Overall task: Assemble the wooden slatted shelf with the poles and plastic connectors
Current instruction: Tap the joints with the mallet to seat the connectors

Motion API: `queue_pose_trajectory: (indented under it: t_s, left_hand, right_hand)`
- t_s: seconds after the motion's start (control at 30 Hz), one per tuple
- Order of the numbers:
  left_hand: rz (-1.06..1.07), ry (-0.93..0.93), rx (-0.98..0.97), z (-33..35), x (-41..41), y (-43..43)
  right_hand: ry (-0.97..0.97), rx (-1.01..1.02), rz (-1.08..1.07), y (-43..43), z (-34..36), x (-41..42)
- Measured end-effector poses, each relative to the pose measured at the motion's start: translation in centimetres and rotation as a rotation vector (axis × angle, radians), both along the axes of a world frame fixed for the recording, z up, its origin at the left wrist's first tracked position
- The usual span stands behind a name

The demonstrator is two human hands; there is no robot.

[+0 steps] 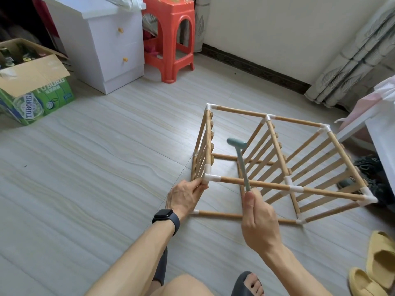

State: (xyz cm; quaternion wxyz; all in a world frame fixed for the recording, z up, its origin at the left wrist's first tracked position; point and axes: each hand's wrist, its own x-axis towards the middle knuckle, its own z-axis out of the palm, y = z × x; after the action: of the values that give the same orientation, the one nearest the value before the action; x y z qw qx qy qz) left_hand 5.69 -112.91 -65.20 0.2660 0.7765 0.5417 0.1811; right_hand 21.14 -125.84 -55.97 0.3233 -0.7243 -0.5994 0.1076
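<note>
The wooden shelf frame [275, 167] lies on its side on the floor, with three slatted panels joined by poles and white plastic connectors. My left hand [184, 196] grips the near left end, its fingers at the white corner connector [210, 177]. In my right hand [259, 221] I hold a small grey-green plastic mallet [240, 159] by the handle's end. Its head is raised above the near upper pole [252, 183], between the left and middle panels.
A white drawer cabinet [100, 43] and a red plastic stool [171, 37] stand at the back. An open green beer carton [34, 82] sits far left. Yellow slippers [376, 265] lie at the right; a white furniture edge [382, 135] stands right of the frame.
</note>
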Motion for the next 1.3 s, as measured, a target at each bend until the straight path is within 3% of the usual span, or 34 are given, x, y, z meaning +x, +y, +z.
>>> queue_pose_trajectory:
  t_s: [0.1, 0.2, 0.23, 0.33, 0.47, 0.8, 1.0, 1.13, 1.23, 1.3]
  left_hand:
    - [-0.010, 0.013, 0.004, -0.1, 0.0, -0.1]
    - [-0.017, 0.000, 0.016, 0.0, 0.0, -0.1]
    - [-0.015, 0.010, 0.024, -0.1, -0.1, 0.0]
    - [-0.018, 0.022, 0.023, -0.1, 0.1, -0.1]
    - [-0.028, 0.017, 0.026, -0.1, -0.1, 0.1]
    - [-0.039, -0.016, 0.058, -0.7, 0.3, -0.1]
    - [-0.013, 0.081, 0.043, -0.4, -0.8, 2.4]
    - [0.075, 0.161, -0.044, 1.0, -1.9, 6.2]
    - [0.169, 0.027, -0.106, 2.7, -1.9, 6.9]
    - [0.271, -0.094, 0.009, 3.3, -1.2, 5.8]
  right_hand:
    - [-0.136, -0.193, -0.036, 0.0, -0.1, -0.1]
    - [0.002, 0.023, -0.040, -0.4, -0.3, -0.1]
    - [-0.016, -0.006, -0.027, -0.5, -0.7, -0.1]
    - [-0.110, -0.321, -0.036, -0.8, -1.7, 0.5]
    - [0.109, -0.144, -0.077, -1.7, -1.5, 1.1]
    - [0.280, 0.048, -0.494, -2.0, 0.1, 8.1]
    - [0.105, -0.018, -0.678, -2.0, -1.6, 14.0]
    - [0.009, -0.042, -0.590, -1.2, -1.9, 15.0]
    - [-0.013, -0.112, -0.520, -0.7, -2.8, 14.3]
    - [-0.031, -0.096, -0.533, -0.7, -3.7, 13.7]
